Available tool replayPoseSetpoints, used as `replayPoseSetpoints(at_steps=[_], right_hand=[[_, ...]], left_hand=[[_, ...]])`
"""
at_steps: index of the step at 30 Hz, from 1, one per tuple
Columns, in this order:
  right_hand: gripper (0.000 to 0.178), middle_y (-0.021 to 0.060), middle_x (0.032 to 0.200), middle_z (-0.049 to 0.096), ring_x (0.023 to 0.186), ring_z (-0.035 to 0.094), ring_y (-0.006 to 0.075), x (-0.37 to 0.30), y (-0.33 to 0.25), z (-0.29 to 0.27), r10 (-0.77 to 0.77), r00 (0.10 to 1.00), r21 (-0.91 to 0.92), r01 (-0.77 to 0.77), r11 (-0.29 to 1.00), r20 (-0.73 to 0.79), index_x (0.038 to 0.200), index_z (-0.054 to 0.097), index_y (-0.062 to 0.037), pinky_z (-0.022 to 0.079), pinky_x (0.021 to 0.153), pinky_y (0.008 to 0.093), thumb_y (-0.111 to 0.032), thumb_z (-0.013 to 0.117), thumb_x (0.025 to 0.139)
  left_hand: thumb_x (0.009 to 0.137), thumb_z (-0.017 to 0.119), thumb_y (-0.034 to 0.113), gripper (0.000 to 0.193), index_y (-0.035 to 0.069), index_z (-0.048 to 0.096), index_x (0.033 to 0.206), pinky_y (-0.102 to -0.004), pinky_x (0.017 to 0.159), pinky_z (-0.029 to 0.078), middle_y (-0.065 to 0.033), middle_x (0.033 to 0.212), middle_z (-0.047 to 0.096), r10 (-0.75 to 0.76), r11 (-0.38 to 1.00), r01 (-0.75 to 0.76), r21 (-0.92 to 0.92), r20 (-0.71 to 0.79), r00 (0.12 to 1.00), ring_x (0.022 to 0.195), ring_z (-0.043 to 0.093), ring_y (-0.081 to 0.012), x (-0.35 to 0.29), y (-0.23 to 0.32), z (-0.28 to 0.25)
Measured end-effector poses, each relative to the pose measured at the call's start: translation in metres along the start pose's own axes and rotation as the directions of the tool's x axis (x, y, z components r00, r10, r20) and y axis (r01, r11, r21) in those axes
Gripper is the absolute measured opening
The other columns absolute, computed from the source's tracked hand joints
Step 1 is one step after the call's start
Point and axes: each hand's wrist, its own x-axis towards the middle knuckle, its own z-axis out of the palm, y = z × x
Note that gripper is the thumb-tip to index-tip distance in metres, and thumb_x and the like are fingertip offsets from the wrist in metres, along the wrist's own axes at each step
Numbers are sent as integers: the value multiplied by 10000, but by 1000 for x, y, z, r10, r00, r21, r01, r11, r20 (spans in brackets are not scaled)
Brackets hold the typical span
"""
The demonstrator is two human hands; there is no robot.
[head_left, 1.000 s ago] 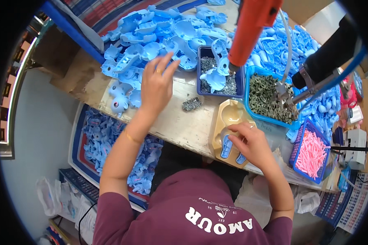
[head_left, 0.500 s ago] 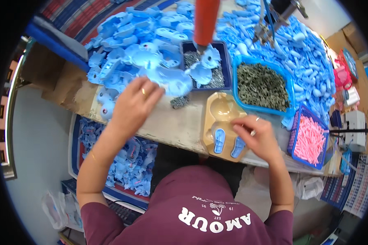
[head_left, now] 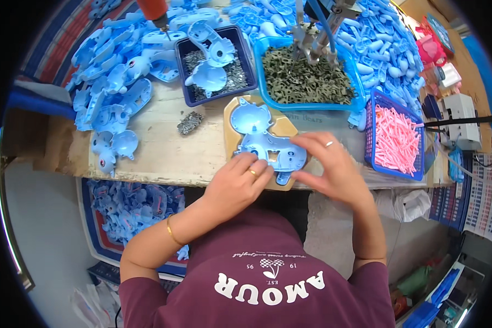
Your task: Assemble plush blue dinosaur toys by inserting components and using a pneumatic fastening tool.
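I see the blue toy half-shell [head_left: 281, 146] lying diagonally, round end far-left; left hand [head_left: 234, 183] touches it, grip unclear; right hand [head_left: 334, 167] spread.

Way through lay left of tan tray [head_left: 282, 127], over table [head_left: 158, 131]; small screw heap [head_left: 191, 123] sat in it. Dark blue bin [head_left: 224, 97] blocked back left of tray. Light blue tub [head_left: 311, 106] blocked behind, metal tool [head_left: 314, 46] above it. Gap right of tray reached pink-stick basket [head_left: 393, 168]; right hand [head_left: 333, 169] filled part. Left hand [head_left: 238, 183] blocked tray's near left.
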Motion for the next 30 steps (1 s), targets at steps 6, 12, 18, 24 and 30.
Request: replayPoseSetpoints(at_steps=[6, 12, 18, 24, 30], right_hand=[[603, 129, 1221, 562, 1149, 536, 329, -8, 8, 18, -13, 1000, -52, 14, 999, 17, 1263, 588, -70, 456, 958, 410, -109, 801, 700], [598, 136, 1198, 563, 1119, 547, 334, -5, 7, 21, -20, 999, 7, 20, 1000, -35, 1264, 587, -72, 463, 943, 417, -106, 794, 704], [595, 135, 1213, 559, 1122, 541, 340, -7, 6, 26, -24, 1000, -147, 21, 989, -18, 1278, 576, -86, 471, 930, 408, -122, 792, 725], [367, 125, 1025, 654, 938, 642, 279, 21, 42, -7, 29, 999, 88, -28, 996, -15, 1149, 661, -52, 517, 808, 352, -108, 752, 798], [245, 137, 990, 666, 835, 660, 274, 82, 116, -41, 55, 895, -277, -195, 941, -442, 1108, 673, -53, 530, 743, 357, -101, 679, 868]], left_hand=[[851, 706, 257, 387, 47, 622, 1166, -436, 1024, 450, -84, 1204, 601, -79, 997, 78, -28, -17, 997, 1142, 566, -270, 17, 0, -2], [834, 711, 324, 557, 26, 563, 1281, -468, 1083, 379, -115, 1321, 549, -181, 978, 184, -103, 40, 983, 1216, 506, -307, 28, -4, 6], [820, 720, 323, 587, 2, 553, 1282, -465, 1070, 384, -124, 1313, 549, -159, 980, 165, -113, 60, 985, 1203, 503, -319, 30, -5, 8], [754, 775, 264, 614, 21, 562, 1276, -443, 1019, 423, -112, 1315, 552, -186, 977, 193, -94, 79, 979, 1175, 508, -331, 29, -5, 7], [754, 779, 253, 626, -2, 554, 1279, -452, 1031, 413, -121, 1327, 538, -165, 983, 169, -70, 69, 984, 1192, 489, -338, 31, -1, 8]])
